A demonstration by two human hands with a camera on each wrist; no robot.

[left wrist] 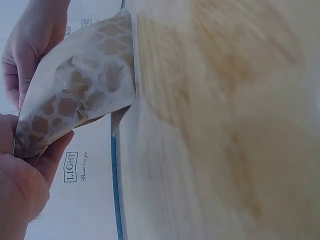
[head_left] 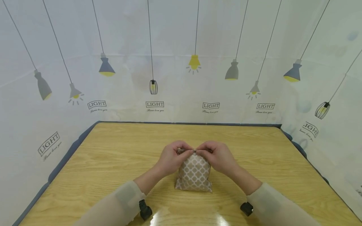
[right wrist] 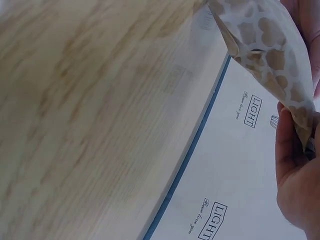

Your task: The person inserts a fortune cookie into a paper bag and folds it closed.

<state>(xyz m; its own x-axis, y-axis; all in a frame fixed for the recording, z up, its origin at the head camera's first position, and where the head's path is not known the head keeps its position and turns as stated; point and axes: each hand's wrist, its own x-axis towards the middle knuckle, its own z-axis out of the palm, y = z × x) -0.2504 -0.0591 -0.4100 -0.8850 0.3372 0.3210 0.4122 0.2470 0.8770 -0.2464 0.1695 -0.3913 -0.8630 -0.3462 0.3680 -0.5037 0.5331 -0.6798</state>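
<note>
A small tan pouch (head_left: 195, 174) with a white lattice pattern stands upright on the wooden table, its wide bottom edge toward me. My left hand (head_left: 173, 158) pinches the top edge of the pouch on the left side, thumb in front and fingers behind. On the right side my right hand (head_left: 219, 155) pinches the same edge, the two thumbs nearly meeting at the middle. In the left wrist view the pouch (left wrist: 95, 70) bulges and its surface is creased. The right wrist view shows the pouch's side (right wrist: 272, 47) narrowing toward the pinched top.
The wooden table (head_left: 113, 150) has a dark blue edging (head_left: 68, 157) along its back and sides. Behind it rises a pale wall covering (head_left: 175, 62) printed with hanging lamps and the word LIGHT. Small black devices (head_left: 145, 210) sit at both wrists.
</note>
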